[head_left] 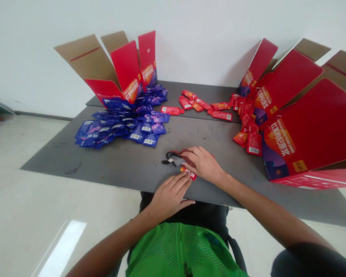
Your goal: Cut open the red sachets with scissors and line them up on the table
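Here, near the front edge of the surface, the red pouch is pinned by the outstretched fingers of the left hand, a dark object grasped by the right hand; probably light, soft and slippery, the pouch is best held by its edges.

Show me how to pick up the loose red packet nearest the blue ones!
I'd pinch the red packet across its middle, coming from above on the person's side. It lies flat, stretched left to right; bare table shows along most of its near edge, while blue packets crowd its left end.
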A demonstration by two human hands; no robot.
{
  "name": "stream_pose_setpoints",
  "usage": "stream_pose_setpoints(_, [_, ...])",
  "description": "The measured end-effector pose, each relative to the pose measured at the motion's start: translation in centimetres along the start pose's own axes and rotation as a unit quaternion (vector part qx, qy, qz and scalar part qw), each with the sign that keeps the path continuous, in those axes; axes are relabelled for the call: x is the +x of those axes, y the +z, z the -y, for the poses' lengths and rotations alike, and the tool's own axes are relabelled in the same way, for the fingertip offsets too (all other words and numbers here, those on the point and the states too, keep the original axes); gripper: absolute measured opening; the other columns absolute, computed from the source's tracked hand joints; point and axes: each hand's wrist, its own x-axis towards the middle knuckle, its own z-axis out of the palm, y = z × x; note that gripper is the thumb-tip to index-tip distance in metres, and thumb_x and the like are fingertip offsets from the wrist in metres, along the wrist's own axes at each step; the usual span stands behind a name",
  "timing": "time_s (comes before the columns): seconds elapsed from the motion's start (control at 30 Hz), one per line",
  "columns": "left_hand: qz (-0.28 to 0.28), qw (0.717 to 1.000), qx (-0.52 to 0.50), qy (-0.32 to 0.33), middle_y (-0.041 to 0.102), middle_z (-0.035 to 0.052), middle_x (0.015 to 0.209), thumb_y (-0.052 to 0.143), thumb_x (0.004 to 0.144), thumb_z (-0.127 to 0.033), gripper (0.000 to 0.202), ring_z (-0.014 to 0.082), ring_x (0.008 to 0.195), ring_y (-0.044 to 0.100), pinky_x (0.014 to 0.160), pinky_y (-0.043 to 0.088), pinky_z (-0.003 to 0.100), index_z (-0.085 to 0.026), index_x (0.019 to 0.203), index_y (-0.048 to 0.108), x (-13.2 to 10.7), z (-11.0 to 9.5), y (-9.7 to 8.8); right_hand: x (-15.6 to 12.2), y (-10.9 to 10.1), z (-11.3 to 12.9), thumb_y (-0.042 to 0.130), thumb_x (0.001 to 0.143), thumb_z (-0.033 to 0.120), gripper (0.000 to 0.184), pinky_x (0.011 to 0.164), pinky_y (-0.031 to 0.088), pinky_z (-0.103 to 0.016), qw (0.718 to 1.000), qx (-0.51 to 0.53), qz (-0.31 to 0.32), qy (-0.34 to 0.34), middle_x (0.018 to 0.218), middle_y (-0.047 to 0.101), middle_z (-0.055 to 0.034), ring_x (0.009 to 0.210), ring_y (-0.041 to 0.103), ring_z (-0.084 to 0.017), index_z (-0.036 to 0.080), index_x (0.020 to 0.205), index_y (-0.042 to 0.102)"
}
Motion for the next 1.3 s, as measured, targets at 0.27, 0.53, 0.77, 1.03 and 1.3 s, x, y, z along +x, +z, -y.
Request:
stream_pose_setpoints(0.27, [-0.019, 1.0, -0.008, 0.004, 0.06, 0.0179, 0.147, 0.056, 0.101, -0.065, 0.068, 0.0314, 0.137, 0.057, 0.115, 0.048, 0.046, -0.011, 0.141, 0.06, 0.0, 0.1, -0.1, 1.4, -3.9, -2.2, 0.052, 0.105, 0.044, 0.038, 0.101, 0.051, -0.052, 0.994, -0.035, -0.069, 0.079, 0.128, 0.066, -0.0135, 0.114, 0.061, -0.032, 0.025, 0.136, 0.063])
stream_pose_setpoints(0.53, [-0.006, 1.0, -0.017, -0.001, 0.066, 0.0159, 0.14, 0.057, 0.102, -0.061, 0.064, 0.0313, 0.133, 0.061, 0.115, 0.048, 0.047, -0.011, 0.14, 0.062, -0.1, 0.2, -0.2, -0.3, 0.1, 2.1, 0.054, 0.105, 0.043, 0.035, 0.099, 0.052, -0.046, 1.0, 0.003, 0.008, -0.003, 0.129, 0.067, -0.011, 0.113, 0.061, -0.027, 0.024, 0.133, 0.063])
stream_pose_setpoints(0.77, [-0.032, 0.999, -0.018, 0.009, 0.063, 0.0155, 0.145, 0.056, 0.102, -0.063, 0.064, 0.0295, 0.136, 0.059, 0.115, 0.049, 0.045, -0.013, 0.142, 0.061, 0.0, 0.4, 0.0, 1.1, -2.7, -4.6, 0.054, 0.104, 0.044, 0.035, 0.095, 0.053, -0.051, 0.993, -0.062, -0.052, 0.087, 0.122, 0.067, -0.0142, 0.108, 0.062, -0.032, 0.023, 0.129, 0.066])
stream_pose_setpoints(1.03, [-0.026, 0.999, -0.028, -0.012, 0.071, 0.0143, 0.133, 0.058, 0.101, -0.063, 0.061, 0.0302, 0.127, 0.066, 0.114, 0.05, 0.045, -0.012, 0.134, 0.066, -0.1, 0.3, -0.1, -0.2, -0.5, 3.6, 0.054, 0.106, 0.04, 0.032, 0.098, 0.053, -0.046, 1.0, 0.009, -0.008, -0.018, 0.129, 0.067, -0.0093, 0.114, 0.061, -0.027, 0.026, 0.133, 0.064])
stream_pose_setpoints(1.3, [-0.037, 0.999, -0.027, -0.001, 0.063, 0.0148, 0.146, 0.054, 0.102, -0.065, 0.065, 0.029, 0.135, 0.06, 0.114, 0.049, 0.045, -0.013, 0.141, 0.061, -0.1, 0.4, 0.1, 1.2, -1.6, -4.3, 0.057, 0.103, 0.042, 0.035, 0.096, 0.053, -0.049, 0.995, -0.066, -0.016, 0.076, 0.126, 0.066, -0.0143, 0.109, 0.061, -0.031, 0.022, 0.13, 0.065])
